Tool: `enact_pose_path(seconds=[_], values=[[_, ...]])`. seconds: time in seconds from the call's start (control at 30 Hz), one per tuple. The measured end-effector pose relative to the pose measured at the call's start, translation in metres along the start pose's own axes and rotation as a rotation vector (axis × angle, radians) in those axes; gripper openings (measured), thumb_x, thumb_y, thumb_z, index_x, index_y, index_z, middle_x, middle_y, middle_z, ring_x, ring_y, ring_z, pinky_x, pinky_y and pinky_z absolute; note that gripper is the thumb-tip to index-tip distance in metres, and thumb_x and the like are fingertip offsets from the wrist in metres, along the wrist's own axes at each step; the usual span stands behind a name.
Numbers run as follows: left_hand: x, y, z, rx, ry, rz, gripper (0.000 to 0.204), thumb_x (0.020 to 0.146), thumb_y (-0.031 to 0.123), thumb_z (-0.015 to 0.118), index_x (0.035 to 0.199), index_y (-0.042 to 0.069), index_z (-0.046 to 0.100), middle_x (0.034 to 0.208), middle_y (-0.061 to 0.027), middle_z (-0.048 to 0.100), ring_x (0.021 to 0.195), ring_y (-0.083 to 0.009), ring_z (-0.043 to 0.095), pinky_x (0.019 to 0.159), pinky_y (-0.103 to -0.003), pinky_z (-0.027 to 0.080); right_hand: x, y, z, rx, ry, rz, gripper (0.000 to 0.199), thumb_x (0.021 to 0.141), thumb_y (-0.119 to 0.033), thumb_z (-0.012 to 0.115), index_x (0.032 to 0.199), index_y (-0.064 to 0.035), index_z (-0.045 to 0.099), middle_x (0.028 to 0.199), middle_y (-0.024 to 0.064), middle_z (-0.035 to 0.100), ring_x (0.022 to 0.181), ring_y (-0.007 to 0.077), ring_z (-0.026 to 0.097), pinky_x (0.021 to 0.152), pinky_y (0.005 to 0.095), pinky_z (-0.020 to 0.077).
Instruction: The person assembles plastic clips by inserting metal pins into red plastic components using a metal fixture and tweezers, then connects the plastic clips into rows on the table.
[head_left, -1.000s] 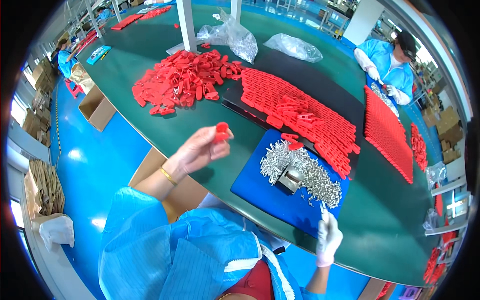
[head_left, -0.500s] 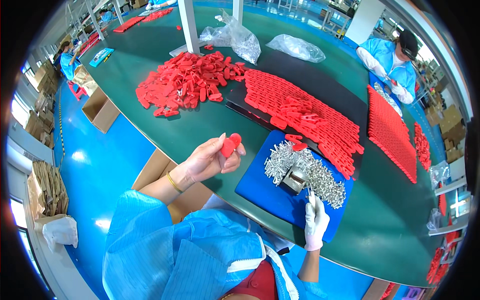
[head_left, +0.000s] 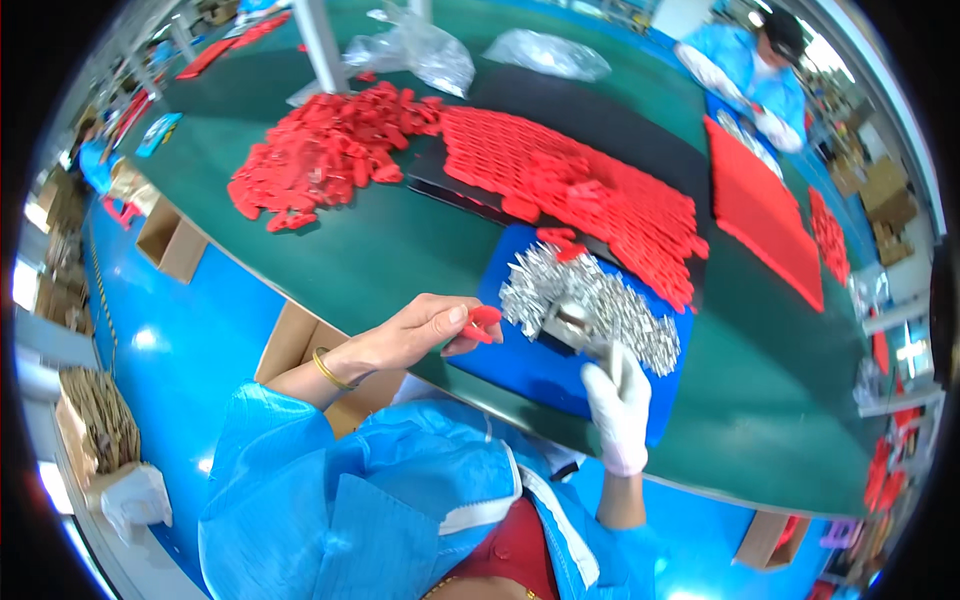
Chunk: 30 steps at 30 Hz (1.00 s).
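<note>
My bare left hand [head_left: 425, 328], with a gold bangle at its wrist, pinches a small red plastic piece [head_left: 484, 322] left of the blue mat. The white-gloved right hand [head_left: 620, 405] is over the mat's right part, its fingers closed on a slim silver metal piece [head_left: 613, 352], too blurred to name. Just left of those fingertips, a small metal block [head_left: 568, 328] with a dark base stands on the blue mat [head_left: 535, 378]. Around its far side lie heaped small silver metal parts [head_left: 540, 285]. A few red pieces [head_left: 562, 240] rest at the mat's far edge.
Beyond the mat, rows of red pieces [head_left: 500, 150] cover a black board [head_left: 600, 110]. A loose heap of red pieces [head_left: 330, 150] lies to the left on the green table [head_left: 380, 240]. Clear plastic bags [head_left: 550, 55] lie farther back. A co-worker [head_left: 755, 75] works at far right.
The view has shifted, so the table sits higher and farther left. My left hand has turned and come closer to the mat with the red piece. The right hand remains beside the metal block.
</note>
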<state>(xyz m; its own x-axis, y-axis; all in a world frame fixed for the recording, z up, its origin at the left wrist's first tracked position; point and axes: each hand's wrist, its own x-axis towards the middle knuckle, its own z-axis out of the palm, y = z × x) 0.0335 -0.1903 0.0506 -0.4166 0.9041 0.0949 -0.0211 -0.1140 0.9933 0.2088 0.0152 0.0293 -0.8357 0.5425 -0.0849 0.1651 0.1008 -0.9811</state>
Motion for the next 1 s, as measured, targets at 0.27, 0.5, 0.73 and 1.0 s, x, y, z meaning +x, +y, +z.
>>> enact_pose_path(seconds=[0.27,0.5,0.73,1.0], values=[[0.014,-0.019,0.028,0.566,-0.167,0.210,0.036,0.100,0.029,0.039,0.098,0.000,0.060,0.079,-0.0061,0.056,0.067,-0.0189,0.042,0.066,-0.030,0.038,0.020,-0.029,0.025,0.077,-0.445,-0.107,0.027,0.080,-0.011,0.066,0.104,-0.0024,0.059,0.089,0.0053,0.060,0.074,0.0117,0.050,0.069,0.0257,0.0418],[0.016,-0.031,0.035,0.607,-0.153,0.340,0.029,0.099,0.025,0.041,0.092,0.003,0.059,0.078,-0.0074,0.054,0.068,-0.0206,0.040,0.067,-0.031,0.037,0.016,-0.026,0.028,0.141,-0.455,-0.035,0.018,0.079,-0.008,0.062,0.096,-0.0045,0.056,0.084,0.0059,0.057,0.072,0.0109,0.048,0.067,0.0238,0.0403],[0.016,-0.040,0.040,0.644,-0.144,0.467,0.028,0.099,0.025,0.041,0.091,0.004,0.058,0.077,-0.0070,0.055,0.068,-0.0206,0.039,0.067,-0.032,0.037,0.009,-0.017,0.032,0.358,-0.432,0.022,0.016,0.080,-0.007,0.060,0.095,-0.0051,0.055,0.085,0.0052,0.056,0.072,0.0109,0.047,0.068,0.0227,0.0393],[0.018,-0.039,0.025,0.186,0.009,0.025,0.039,0.100,0.032,0.037,0.092,0.001,0.059,0.075,-0.0057,0.054,0.063,-0.0148,0.042,0.062,-0.027,0.037,0.017,-0.014,0.032,0.382,-0.376,0.051,0.024,0.081,-0.011,0.061,0.104,-0.0035,0.057,0.089,0.0052,0.057,0.075,0.0114,0.048,0.070,0.0226,0.0396]])
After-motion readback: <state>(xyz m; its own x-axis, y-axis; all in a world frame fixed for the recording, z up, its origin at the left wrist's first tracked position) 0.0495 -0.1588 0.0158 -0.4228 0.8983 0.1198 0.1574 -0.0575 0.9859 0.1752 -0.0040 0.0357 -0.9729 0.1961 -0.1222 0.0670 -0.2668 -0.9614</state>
